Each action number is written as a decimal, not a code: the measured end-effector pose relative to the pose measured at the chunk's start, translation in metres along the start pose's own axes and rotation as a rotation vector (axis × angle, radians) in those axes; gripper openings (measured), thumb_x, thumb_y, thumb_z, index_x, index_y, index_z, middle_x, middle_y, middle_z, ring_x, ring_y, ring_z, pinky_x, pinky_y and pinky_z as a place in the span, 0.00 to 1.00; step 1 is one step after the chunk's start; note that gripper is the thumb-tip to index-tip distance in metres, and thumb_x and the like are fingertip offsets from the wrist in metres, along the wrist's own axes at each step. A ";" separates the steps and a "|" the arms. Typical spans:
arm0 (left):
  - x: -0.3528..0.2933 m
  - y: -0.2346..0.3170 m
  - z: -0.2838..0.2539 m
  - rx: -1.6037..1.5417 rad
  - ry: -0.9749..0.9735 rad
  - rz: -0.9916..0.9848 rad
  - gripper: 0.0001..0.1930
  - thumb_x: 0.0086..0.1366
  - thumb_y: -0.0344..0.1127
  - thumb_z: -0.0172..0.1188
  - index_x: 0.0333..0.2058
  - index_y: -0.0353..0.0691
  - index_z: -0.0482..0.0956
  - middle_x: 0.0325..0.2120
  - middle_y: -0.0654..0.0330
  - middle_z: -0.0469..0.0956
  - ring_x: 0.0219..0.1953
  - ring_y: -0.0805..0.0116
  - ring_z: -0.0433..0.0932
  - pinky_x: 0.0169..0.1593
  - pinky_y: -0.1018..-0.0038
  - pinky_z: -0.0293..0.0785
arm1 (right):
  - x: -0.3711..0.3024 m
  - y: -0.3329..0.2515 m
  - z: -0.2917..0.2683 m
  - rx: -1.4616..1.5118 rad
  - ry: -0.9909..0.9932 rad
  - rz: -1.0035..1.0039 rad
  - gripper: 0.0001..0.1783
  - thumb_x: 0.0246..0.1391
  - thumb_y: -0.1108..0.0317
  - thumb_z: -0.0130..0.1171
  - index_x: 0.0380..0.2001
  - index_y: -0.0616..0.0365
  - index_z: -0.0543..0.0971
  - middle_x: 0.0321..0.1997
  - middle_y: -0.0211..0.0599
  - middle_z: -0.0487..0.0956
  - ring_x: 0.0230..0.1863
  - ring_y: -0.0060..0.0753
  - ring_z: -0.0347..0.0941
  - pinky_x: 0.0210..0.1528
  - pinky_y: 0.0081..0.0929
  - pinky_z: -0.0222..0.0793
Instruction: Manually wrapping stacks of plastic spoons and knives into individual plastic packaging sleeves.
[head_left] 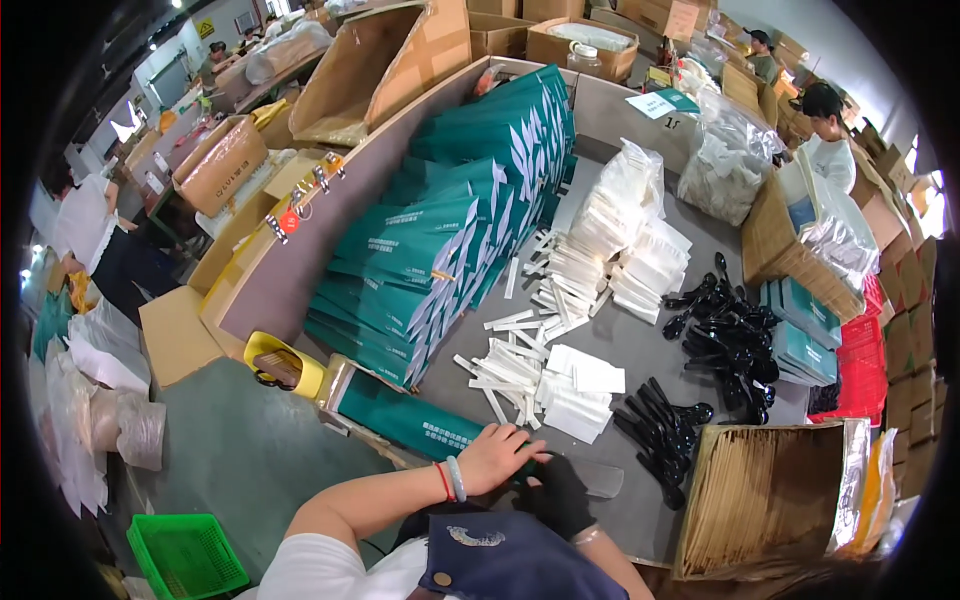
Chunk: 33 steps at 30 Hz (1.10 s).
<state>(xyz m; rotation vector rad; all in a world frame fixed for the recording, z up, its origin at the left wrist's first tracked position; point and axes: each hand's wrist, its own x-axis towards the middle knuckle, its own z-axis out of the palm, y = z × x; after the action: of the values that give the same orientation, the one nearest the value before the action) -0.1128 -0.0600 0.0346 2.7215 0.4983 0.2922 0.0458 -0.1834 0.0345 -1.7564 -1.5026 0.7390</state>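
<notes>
A long dark-green printed packet (410,420) lies at the table's near edge. My left hand (490,460), with a bangle and a red cord at the wrist, rests on its right end, fingers stretched out over it. Right beside it is my right hand (560,495) in a black fingerless glove. Its fingers are bent in at the packet's end, and what they hold is hidden. A flat clear plastic piece (602,480) sticks out just right of the glove. Beyond my hands lie white slim packets (512,375) and square white packets (580,385), loosely heaped.
Stacked green packets (410,260) fill the table's left side. Black plastic spoons (725,345) lie on the right, near an open carton (765,490). A yellow holder (285,365) hangs at the left edge; a green basket (185,555) stands lower left. Other people are farther off.
</notes>
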 end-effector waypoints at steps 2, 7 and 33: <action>0.003 0.000 -0.004 0.078 -0.038 0.054 0.28 0.51 0.37 0.62 0.54 0.50 0.72 0.43 0.59 0.70 0.45 0.58 0.69 0.48 0.64 0.66 | -0.001 0.002 -0.020 -0.166 0.124 -0.133 0.31 0.37 0.59 0.73 0.47 0.52 0.76 0.42 0.38 0.78 0.44 0.49 0.76 0.46 0.42 0.70; 0.024 0.018 -0.037 0.203 -0.445 0.195 0.11 0.58 0.37 0.53 0.39 0.53 0.79 0.35 0.55 0.71 0.39 0.55 0.72 0.38 0.64 0.70 | -0.003 -0.002 -0.038 -0.575 -0.010 -0.112 0.36 0.25 0.50 0.75 0.43 0.48 0.77 0.38 0.36 0.78 0.41 0.44 0.74 0.43 0.45 0.62; 0.075 -0.170 -0.149 0.349 0.692 -0.704 0.18 0.54 0.26 0.61 0.46 0.40 0.76 0.39 0.49 0.77 0.42 0.47 0.76 0.44 0.59 0.75 | -0.038 0.044 -0.076 -0.578 0.197 0.069 0.29 0.29 0.53 0.72 0.36 0.53 0.72 0.40 0.40 0.72 0.43 0.48 0.70 0.44 0.44 0.65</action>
<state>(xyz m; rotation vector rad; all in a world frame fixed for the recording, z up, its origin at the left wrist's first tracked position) -0.1341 0.1624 0.1166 2.4650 1.7680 1.0177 0.1254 -0.2352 0.0431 -2.2321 -1.6247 0.1501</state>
